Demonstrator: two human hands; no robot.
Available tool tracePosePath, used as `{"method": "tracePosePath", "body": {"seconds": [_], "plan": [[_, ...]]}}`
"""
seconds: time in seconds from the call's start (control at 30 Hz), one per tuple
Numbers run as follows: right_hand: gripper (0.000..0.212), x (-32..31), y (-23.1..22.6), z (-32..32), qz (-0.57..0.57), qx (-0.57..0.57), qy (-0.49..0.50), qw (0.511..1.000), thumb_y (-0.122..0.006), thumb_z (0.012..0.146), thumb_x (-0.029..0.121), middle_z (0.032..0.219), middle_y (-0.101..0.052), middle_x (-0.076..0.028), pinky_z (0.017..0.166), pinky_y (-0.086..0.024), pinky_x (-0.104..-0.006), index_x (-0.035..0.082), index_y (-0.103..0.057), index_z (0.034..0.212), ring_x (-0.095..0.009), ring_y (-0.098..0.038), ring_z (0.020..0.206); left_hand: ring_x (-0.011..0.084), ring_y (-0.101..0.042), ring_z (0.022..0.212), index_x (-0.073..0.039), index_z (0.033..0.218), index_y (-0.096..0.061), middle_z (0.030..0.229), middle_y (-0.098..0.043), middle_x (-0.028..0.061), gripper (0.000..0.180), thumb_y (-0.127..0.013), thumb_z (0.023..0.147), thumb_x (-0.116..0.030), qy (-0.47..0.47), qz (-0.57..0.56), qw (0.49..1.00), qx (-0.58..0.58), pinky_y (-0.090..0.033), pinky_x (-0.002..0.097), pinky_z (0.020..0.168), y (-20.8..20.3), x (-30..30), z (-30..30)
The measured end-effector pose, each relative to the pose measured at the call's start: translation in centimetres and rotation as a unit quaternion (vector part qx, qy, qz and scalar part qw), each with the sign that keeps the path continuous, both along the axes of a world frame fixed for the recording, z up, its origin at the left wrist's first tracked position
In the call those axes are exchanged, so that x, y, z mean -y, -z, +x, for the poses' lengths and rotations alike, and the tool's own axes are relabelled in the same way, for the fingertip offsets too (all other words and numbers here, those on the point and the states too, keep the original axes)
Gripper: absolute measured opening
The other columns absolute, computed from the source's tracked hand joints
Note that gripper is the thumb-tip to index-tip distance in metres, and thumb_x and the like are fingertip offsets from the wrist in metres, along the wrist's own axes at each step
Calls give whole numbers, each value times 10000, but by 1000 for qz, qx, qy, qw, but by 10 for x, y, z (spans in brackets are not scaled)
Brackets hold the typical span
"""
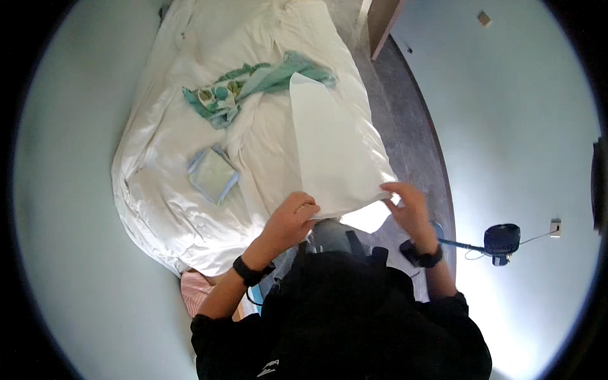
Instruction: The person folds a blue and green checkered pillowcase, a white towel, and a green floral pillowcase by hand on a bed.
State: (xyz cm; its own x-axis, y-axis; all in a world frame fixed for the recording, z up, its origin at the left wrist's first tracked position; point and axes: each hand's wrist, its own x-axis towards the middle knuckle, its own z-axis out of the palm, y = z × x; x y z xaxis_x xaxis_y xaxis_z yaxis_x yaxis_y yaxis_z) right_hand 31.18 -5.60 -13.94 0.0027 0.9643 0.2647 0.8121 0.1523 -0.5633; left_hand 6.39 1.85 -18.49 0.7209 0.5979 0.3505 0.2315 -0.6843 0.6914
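Note:
Both my hands hold a smooth white cloth (332,142) by its near edge. My left hand (292,216) is closed on the near left corner, fingertips pinched together. Farther right, my right hand (408,204) pinches the near right corner between thumb and fingers. The cloth stretches away from me over the right side of a bed with a rumpled cream-white cover (161,164). Its far end narrows to a rounded tip beside a crumpled green cloth with a leaf print (253,82). Left of the white cloth lies a small folded pale green cloth with bluish edges (214,175).
A black fan (501,240) on a stand is at the right, its cord running to a wall socket (555,228). Grey floor (402,107) lies between bed and right wall. A brown door or panel (383,25) stands at the far right. Pink striped fabric (195,291) shows near my left forearm.

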Motion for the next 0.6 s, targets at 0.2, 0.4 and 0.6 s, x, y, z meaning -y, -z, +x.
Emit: {"method": "tracePosePath", "body": {"seconds": [0.2,0.4,0.6], "plan": [[167,83,119,-7,-256,78,-114,957,-559,706,152,769,-562,-96,641,-429,-351,89,-564,861,-258,-542,733,300,-493,794,0,731,-490,778,-487,144,102,-506,701,-96,170,-189,955,-155,-405,356,672,108,59,-14],[123,111,125,-9,-320,4,-167,932,-569,688,149,740,-563,-79,606,-423,-339,98,-570,800,-253,-542,699,320,-513,761,-38,801,-519,786,-526,130,104,-493,740,-118,191,-217,930,-226,-423,369,663,125,97,-20],[198,57,130,11,-311,-80,-54,946,-598,696,204,724,-575,-82,555,-420,-313,91,-595,859,-198,-535,613,301,-521,742,-52,783,-518,779,-527,131,137,-460,766,-174,-35,-237,954,-181,-419,378,638,112,57,-6]]}}
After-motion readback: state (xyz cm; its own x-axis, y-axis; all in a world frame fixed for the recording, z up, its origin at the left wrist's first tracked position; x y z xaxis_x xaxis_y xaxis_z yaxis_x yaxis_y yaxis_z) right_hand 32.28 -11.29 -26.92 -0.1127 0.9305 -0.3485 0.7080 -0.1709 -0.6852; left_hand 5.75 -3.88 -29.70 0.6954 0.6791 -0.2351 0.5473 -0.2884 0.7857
